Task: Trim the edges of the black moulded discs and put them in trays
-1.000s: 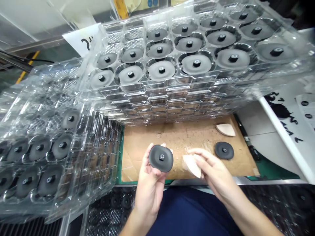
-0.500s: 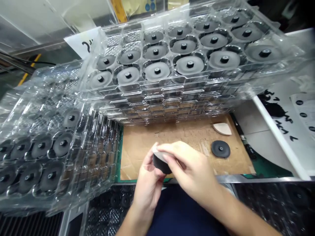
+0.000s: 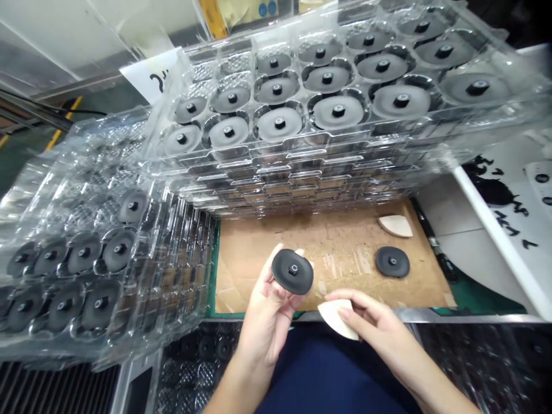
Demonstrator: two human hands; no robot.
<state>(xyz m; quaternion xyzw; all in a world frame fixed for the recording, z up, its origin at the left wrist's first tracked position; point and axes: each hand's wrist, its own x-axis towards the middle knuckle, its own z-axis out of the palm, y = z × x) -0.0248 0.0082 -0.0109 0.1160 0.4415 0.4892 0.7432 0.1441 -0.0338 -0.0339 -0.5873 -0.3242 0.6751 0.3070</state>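
Observation:
My left hand (image 3: 267, 313) is closed around the edge of a black rounded disc (image 3: 292, 271), whose face with a short central post is turned up toward me. To its right, my right hand (image 3: 375, 322) pinches a cream-coloured pointed pad (image 3: 338, 318) between thumb and fingers. The pad and the held disc are apart. On the cardboard sheet (image 3: 254, 241) beyond my hands lie a second black disc (image 3: 392, 261), post up, and another cream pad (image 3: 395, 225) behind it.
A tall stack of clear plastic trays (image 3: 302, 167) with similar discs stands behind the cardboard. Another tray stack (image 3: 168, 247) rises on the left. A white edge strip (image 3: 495, 236) and a metal table edge (image 3: 431, 315) bound the right and front.
My right hand has drawn the cream pad off the disc, down and to the right. My left hand has turned the disc so its post side shows.

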